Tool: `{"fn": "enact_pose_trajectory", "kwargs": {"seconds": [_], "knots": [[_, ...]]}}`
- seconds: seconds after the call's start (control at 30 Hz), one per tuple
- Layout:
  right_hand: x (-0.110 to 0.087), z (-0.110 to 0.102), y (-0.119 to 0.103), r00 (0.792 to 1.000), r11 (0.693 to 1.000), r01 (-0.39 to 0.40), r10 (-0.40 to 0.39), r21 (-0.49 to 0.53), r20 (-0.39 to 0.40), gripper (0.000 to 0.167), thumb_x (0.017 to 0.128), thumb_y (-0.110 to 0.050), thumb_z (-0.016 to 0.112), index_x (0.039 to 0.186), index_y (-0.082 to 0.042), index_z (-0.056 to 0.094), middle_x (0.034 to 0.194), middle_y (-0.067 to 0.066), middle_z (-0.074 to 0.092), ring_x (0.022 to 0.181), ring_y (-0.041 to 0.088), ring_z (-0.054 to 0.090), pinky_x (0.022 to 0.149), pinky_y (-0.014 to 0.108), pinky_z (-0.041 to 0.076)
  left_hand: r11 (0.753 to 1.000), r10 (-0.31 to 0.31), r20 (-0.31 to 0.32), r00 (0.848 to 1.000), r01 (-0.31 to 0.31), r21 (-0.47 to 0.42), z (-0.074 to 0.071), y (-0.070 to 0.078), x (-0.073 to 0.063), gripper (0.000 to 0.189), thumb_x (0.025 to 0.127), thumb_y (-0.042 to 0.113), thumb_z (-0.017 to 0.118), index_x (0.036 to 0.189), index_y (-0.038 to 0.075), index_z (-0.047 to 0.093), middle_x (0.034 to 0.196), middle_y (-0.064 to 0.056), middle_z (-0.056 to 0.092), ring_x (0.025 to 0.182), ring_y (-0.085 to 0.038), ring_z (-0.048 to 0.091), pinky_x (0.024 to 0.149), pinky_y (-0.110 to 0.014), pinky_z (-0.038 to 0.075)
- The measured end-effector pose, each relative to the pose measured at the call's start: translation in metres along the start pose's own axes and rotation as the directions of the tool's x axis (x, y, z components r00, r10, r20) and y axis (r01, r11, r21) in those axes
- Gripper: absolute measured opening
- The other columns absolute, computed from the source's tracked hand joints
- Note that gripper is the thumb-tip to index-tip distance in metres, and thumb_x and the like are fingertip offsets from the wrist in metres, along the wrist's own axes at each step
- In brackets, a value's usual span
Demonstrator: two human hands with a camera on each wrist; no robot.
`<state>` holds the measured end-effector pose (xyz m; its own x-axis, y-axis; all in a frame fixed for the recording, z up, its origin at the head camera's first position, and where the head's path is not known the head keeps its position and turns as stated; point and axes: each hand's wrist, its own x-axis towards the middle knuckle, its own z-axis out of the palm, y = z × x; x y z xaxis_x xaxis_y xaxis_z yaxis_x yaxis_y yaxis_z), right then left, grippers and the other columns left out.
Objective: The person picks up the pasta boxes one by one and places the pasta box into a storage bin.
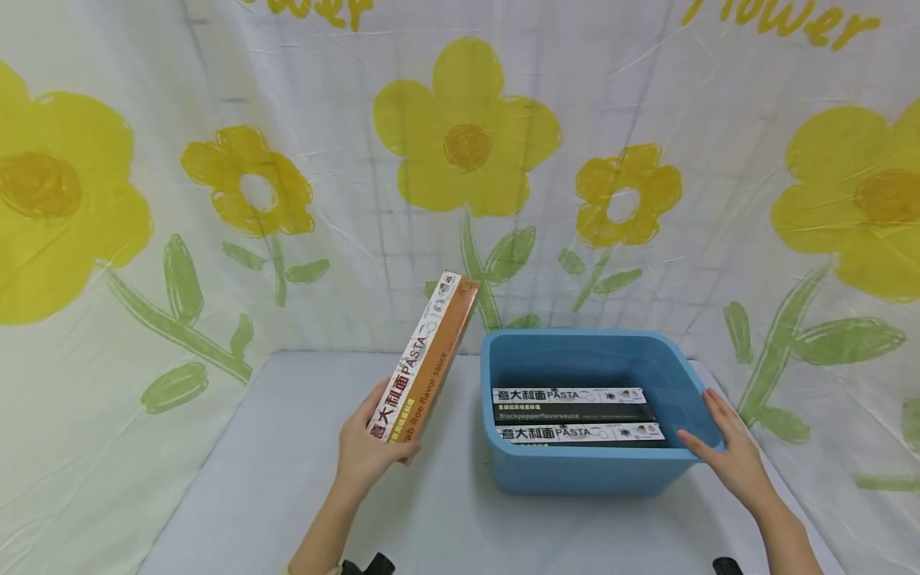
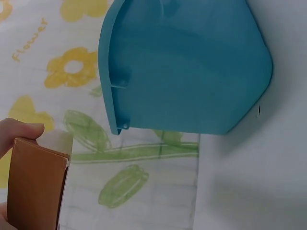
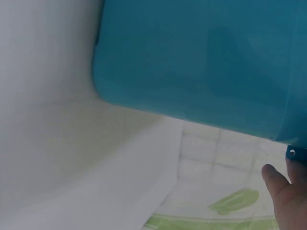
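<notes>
My left hand (image 1: 366, 455) holds a pasta box (image 1: 424, 359) with a brown side and a white strip, tilted up above the table left of the bin. In the left wrist view, fingers and thumb grip the brown box (image 2: 37, 187) near one end. A blue plastic bin (image 1: 575, 471) stands on the table. Inside it lie two dark pasta boxes, a rear one (image 1: 575, 411) and a front one (image 1: 575, 434), the latter partly hidden by the rim. My right hand (image 1: 736, 455) holds the bin's right front corner, thumb over the rim, fingers along the outside.
The white table (image 1: 287, 479) extends left of the bin and in front of it. A white curtain (image 1: 323, 104) with yellow flowers hangs behind and along the sides. Dark camera parts (image 1: 377, 564) show at the bottom edge near the left wrist.
</notes>
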<state>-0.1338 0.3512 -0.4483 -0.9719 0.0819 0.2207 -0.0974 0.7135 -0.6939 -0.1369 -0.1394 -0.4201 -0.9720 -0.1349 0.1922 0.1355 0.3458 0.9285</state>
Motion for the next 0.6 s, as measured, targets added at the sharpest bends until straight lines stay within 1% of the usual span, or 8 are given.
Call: {"fn": "enact_pose_trajectory", "kwargs": {"seconds": [0.1, 0.2, 0.37, 0.5, 0.6], "knots": [[0.000, 0.000, 0.000, 1.000, 1.000, 0.000, 0.000, 0.000, 0.003, 0.085, 0.092, -0.031, 0.064, 0.153, 0.003, 0.014, 0.157, 0.030, 0.009, 0.139, 0.056, 0.008, 0.098, 0.078, 0.013, 1.000, 0.003, 0.041, 0.999, -0.003, 0.000, 0.001, 0.005, 0.003, 0.099, 0.057, 0.003, 0.090, 0.145, 0.008, 0.045, 0.126, -0.017, 0.058, 0.102, -0.027, 0.053, 0.078, -0.034, 0.046], [0.001, 0.000, 0.001, 1.000, 1.000, -0.009, 0.009, -0.002, 0.011, 0.085, 0.092, -0.031, 0.064, 0.152, 0.004, 0.014, 0.157, 0.029, 0.009, 0.139, 0.056, 0.008, 0.098, 0.078, 0.013, 1.000, 0.018, 0.080, 0.997, -0.017, -0.017, 0.002, 0.011, 0.006, 0.099, 0.055, 0.001, 0.090, 0.144, 0.009, 0.047, 0.122, -0.016, 0.060, 0.098, -0.025, 0.053, 0.076, -0.033, 0.046], [0.001, 0.000, 0.001, 1.000, 1.000, -0.014, 0.014, -0.006, 0.016, 0.085, 0.093, -0.031, 0.063, 0.153, 0.004, 0.013, 0.157, 0.029, 0.008, 0.138, 0.057, 0.008, 0.097, 0.079, 0.014, 0.998, 0.044, 0.161, 0.986, -0.037, -0.046, 0.004, 0.020, 0.009, 0.099, 0.052, -0.001, 0.090, 0.142, 0.009, 0.050, 0.116, -0.012, 0.061, 0.092, -0.021, 0.053, 0.072, -0.033, 0.047], [0.000, 0.000, -0.001, 1.000, 1.000, -0.010, 0.011, -0.005, 0.013, 0.085, 0.093, -0.031, 0.063, 0.153, 0.003, 0.013, 0.157, 0.029, 0.008, 0.138, 0.057, 0.009, 0.096, 0.079, 0.015, 0.997, 0.061, 0.244, 0.968, -0.048, -0.058, 0.008, 0.025, 0.014, 0.098, 0.052, -0.001, 0.090, 0.141, 0.009, 0.051, 0.117, -0.010, 0.061, 0.092, -0.021, 0.051, 0.071, -0.032, 0.047], [0.000, 0.000, -0.001, 1.000, 1.000, -0.013, 0.013, -0.003, 0.013, 0.085, 0.093, -0.031, 0.062, 0.153, 0.003, 0.012, 0.157, 0.029, 0.008, 0.138, 0.057, 0.009, 0.096, 0.080, 0.015, 0.996, 0.088, 0.315, 0.945, -0.076, -0.051, 0.010, 0.028, 0.018, 0.096, 0.054, 0.001, 0.090, 0.141, 0.009, 0.052, 0.118, -0.012, 0.060, 0.092, -0.021, 0.050, 0.068, -0.031, 0.049]]}}
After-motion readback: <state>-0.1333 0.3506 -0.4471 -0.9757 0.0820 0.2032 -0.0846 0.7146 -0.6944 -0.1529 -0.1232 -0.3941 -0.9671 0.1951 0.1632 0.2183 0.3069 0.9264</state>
